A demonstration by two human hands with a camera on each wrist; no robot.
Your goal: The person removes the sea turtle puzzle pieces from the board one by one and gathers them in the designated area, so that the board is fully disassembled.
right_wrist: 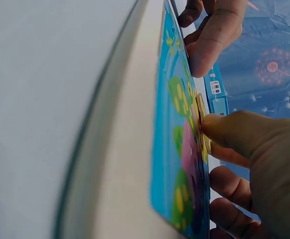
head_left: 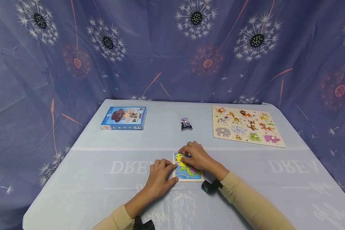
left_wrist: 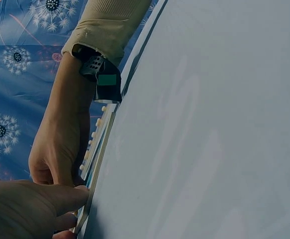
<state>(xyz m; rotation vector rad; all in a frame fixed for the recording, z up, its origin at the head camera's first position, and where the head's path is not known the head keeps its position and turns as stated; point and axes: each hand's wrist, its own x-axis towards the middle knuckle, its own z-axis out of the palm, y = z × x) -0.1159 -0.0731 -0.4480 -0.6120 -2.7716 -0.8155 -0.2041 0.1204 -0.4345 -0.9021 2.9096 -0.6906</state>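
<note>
Near the front middle of a pale blue tablecloth [head_left: 103,191], a small square jigsaw puzzle [head_left: 189,175] lay flat in its pale wooden frame, showing a yellow, pink and green creature on blue. Much of the picture was hidden under the person's right hand [head_left: 196,156], which covered the puzzle's upper right part. In the right wrist view its thumb [right_wrist: 234,132] pressed on a yellow piece [right_wrist: 201,117] at the puzzle's top, with the other fingers curled beside it; whether the piece was seated or lifted could not be told. The left hand [head_left: 158,179] rested at the puzzle's left edge, fingers fairly straight, thumb against the frame, holding nothing. The left wrist view was dark and showed mostly cloth, with the frame seen only edge-on.

Both forearms wore beige sleeves and were cut off by the bottom of the head view. Farther back on the left lay a blue boxed game [head_left: 124,118] with lettering too small to read. At the centre back stood a small purple and black figure [head_left: 186,124], too small to identify. At the right back lay a wooden animal peg puzzle [head_left: 247,126]. All three were well apart from the hands. Behind the table hung a blue dandelion-print curtain [head_left: 172,48].
</note>
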